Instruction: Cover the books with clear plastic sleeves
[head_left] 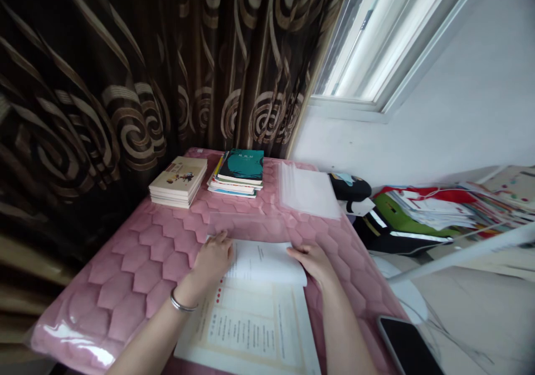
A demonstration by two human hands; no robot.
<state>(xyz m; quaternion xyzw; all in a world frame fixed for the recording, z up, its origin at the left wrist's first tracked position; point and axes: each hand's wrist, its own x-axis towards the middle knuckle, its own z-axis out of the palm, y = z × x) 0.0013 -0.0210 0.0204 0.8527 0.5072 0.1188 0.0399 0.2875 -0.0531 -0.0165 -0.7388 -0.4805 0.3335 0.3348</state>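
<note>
An open book [254, 325] with printed text lies before me on the pink quilted table cover [137, 266]. Its upper pages [263, 263] are raised and curve back toward the near side. At the upper left corner of the book, my left hand [215, 255], with a silver bangle at the wrist, is closed with curled fingers on the edge. On the opposite side my right hand [311, 261] pinches the right edge of the raised pages between thumb and fingers. A clear plastic sheet [251, 225] spreads out beyond the book's far edge, partly hidden under it.
Farther back stand a stack of cream books [179, 180] and a stack with a teal book [242, 166] on top. Clear plastic sheets [311, 191] lie at the back right. A phone [407, 344] rests near the right edge. Beyond are a black case [351, 186] and piled papers [434, 208].
</note>
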